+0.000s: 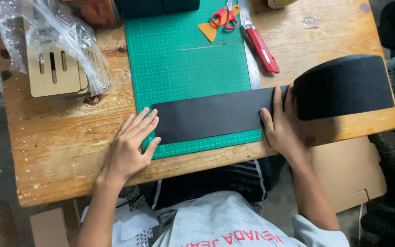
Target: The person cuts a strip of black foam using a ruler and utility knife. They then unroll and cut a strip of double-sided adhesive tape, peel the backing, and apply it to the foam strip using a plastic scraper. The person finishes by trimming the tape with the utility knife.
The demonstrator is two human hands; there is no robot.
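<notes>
Here, the wooden table (60,151) carries a green cutting mat (184,64); across it a black strip (206,116) runs left to right off its roll (344,84). The left hand (131,146) presses its free end flat, open-palmed; the right hand (282,126), fingers spread, pins it nearer the roll.

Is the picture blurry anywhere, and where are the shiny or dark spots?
Head view: sharp on the green cutting mat and both hands, left hand and right hand; the clear plastic bag at top left catches bright glare; the black roll shows little detail and casts a soft shadow on the wooden table; the edges look dim.
</notes>
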